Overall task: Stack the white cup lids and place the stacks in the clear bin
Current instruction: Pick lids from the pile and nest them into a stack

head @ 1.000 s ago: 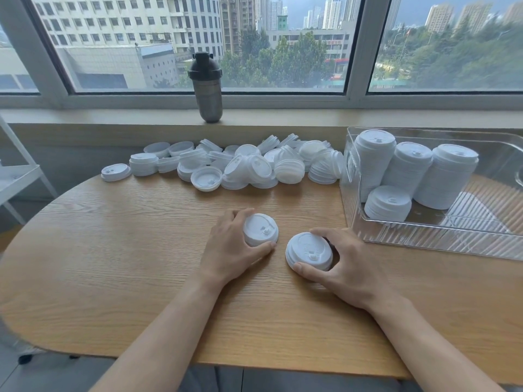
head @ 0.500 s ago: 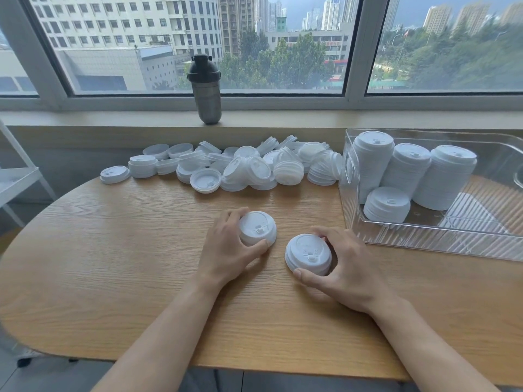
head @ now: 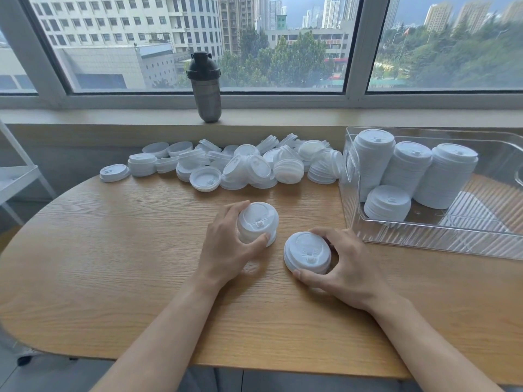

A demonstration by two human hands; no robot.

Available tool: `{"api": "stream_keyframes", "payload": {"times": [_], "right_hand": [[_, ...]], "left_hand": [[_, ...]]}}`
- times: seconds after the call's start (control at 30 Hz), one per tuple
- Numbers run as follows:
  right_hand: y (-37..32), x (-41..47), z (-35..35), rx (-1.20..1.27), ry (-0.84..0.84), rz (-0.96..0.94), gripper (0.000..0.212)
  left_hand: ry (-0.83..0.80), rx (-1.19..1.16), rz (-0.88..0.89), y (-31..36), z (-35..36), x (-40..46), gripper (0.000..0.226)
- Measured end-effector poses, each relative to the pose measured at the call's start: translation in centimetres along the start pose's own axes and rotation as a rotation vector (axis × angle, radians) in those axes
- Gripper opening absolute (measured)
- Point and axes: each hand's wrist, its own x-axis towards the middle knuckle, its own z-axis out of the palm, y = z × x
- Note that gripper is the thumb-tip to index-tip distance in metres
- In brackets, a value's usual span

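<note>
Left hand (head: 226, 244) grips a short stack of lids (head: 257, 223), thumb on the near side, fingers curled round the far side. The stack looks tilted toward the right and partly lifted off the table (head: 113, 264); exact contact w/ the wood can't be told. Right hand (head: 343, 267) holds a second short stack (head: 307, 251), thumb at the near rim, fingers curled over the far-right rim. This one appears to sit flat on the table, just beside the first, not touching it.

Clear bin (head: 424, 239) stands at right, near the right hand. It holds three tall stacks (head: 407, 168) leaning together and one low stack (head: 387, 202) in front. Loose pile of lids (head: 254, 165) lies along the far table edge (some upside down, some already nested in small clumps).

Risks, as judged:
- Merging the two stacks — if rims aren't lined up, lids seat crooked and the stack leans or splits when lifted.
- Light plastic, thin rims: a loose pinch lets lower lids drop off; too hard a squeeze may buckle them.
- Inverted lids in the pile won't nest unless flipped.
- Tall stacks in the bin already lean — a knock on entry over the bin wall could topple them.
</note>
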Motion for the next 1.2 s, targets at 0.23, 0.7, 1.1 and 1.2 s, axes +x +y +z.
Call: {"api": "stream_keyframes", "payload": {"times": [0.23, 0.7, 1.1, 1.2], "right_hand": [[0.1, 0.21, -0.21, 0.039, -0.003, 0.017, 0.091], [0.09, 0.21, -0.18, -0.005, -0.097, -0.022, 0.091], [-0.25, 0.18, 0.38, -0.108, -0.02, 0.001, 0.091], [-0.49, 0.1, 0.57, -0.143, 0.021, -0.01, 0.086]], "left_hand": [[-0.019, 0.004, -0.004, 0.23, -0.16, -0.02, 0.077], [-0.044, 0.0, -0.01, 0.09, -0.16, -0.05, 0.085], [-0.059, -0.019, 0.021, 0.02, -0.01, -0.21, 0.08], [-0.057, -0.058, 0.052, 0.68, 0.05, -0.43, 0.078]]}}
